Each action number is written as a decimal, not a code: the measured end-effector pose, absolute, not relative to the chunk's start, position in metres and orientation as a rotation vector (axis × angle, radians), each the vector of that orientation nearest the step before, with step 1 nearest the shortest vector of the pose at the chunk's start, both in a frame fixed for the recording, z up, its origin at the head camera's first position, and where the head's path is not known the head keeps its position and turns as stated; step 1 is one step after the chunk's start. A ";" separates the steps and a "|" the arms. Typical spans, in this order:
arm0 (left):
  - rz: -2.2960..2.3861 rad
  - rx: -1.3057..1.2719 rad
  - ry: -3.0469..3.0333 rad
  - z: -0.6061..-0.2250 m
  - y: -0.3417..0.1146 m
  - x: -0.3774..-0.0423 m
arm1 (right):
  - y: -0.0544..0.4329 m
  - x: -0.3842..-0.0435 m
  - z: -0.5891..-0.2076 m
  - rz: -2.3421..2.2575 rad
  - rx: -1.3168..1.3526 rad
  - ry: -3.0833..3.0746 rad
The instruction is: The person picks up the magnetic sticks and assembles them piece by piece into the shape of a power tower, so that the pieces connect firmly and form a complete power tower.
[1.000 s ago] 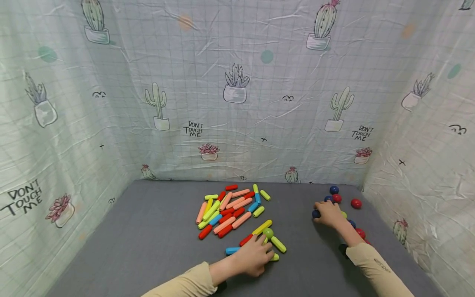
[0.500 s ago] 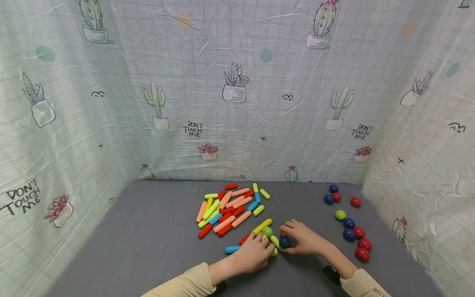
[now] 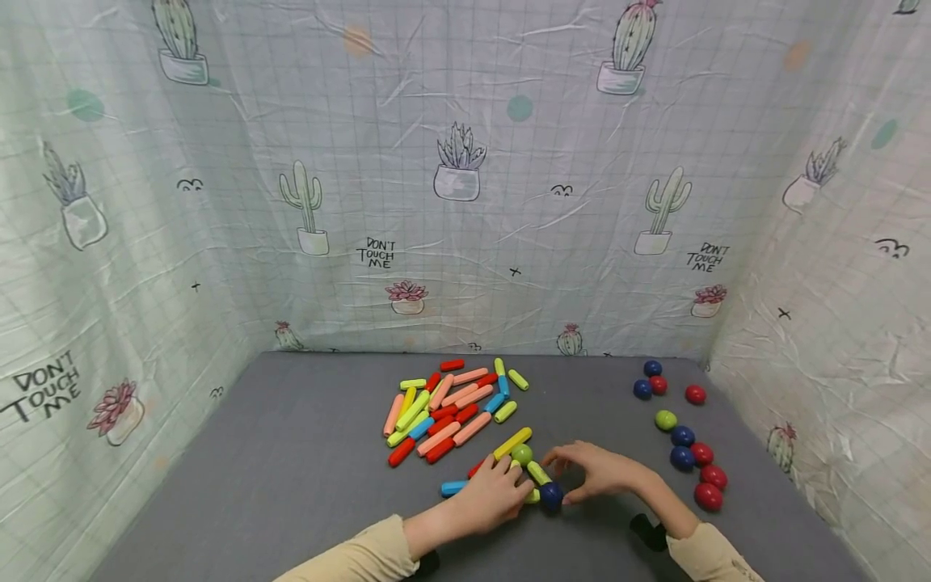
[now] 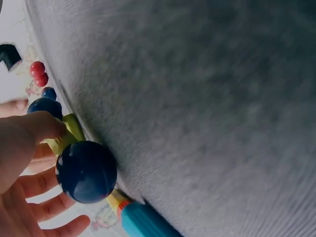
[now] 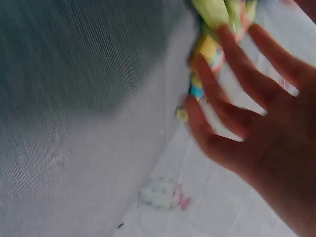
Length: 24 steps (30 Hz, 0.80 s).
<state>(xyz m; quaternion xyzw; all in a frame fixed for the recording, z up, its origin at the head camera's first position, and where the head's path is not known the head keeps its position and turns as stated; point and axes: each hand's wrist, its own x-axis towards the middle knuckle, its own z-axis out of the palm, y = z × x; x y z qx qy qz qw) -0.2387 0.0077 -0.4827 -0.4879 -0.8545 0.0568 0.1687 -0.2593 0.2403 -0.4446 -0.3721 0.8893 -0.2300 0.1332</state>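
Note:
My left hand (image 3: pixel 489 499) rests low over a small group of building sticks and balls in the middle of the table. In the left wrist view its thumb and fingers pinch a lime stick (image 4: pixel 60 144), and a dark blue ball (image 4: pixel 86 172) sits close to them. A second blue ball (image 3: pixel 550 495) touches the lime stick ends on the right of the group. Just right of that ball, my right hand (image 3: pixel 600 470) stands apart with its fingers spread and slightly bent, holding nothing. A green ball (image 3: pixel 522 455) joins a yellow stick (image 3: pixel 513 441) and another lime stick (image 3: pixel 538 473).
Many red, pink, blue, yellow and lime sticks (image 3: pixel 440 424) lie together behind the left hand. Along the right side lie loose balls: several red (image 3: pixel 709 496), several blue (image 3: pixel 682 458) and one green (image 3: pixel 665 420). A printed curtain (image 3: pixel 465 267) surrounds the grey table (image 3: pixel 291 453).
My right hand reached from the loose balls on the right to the group, bringing a blue ball, set it against the lime sticks and let go. The left hand stays nearly still.

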 end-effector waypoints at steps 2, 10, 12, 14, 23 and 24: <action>0.180 -1.403 -2.435 -0.483 0.008 -0.238 | 0.244 -0.265 -0.445 -0.715 -1.051 2.560; 0.291 -1.429 -2.378 -0.480 0.010 -0.236 | 0.215 -0.269 -0.458 -0.616 -0.951 2.764; 0.306 -1.427 -2.359 -0.479 0.010 -0.236 | 0.207 -0.268 -0.458 -0.573 -0.926 2.813; 0.305 -1.427 -2.357 -0.479 0.010 -0.236 | 0.201 -0.266 -0.457 -0.544 -0.890 2.853; 0.317 -1.446 -2.389 -0.477 0.009 -0.239 | 0.192 -0.271 -0.457 -0.627 -0.770 2.871; 0.318 -1.447 -2.386 -0.477 0.009 -0.239 | 0.192 -0.271 -0.457 -0.632 -0.757 2.876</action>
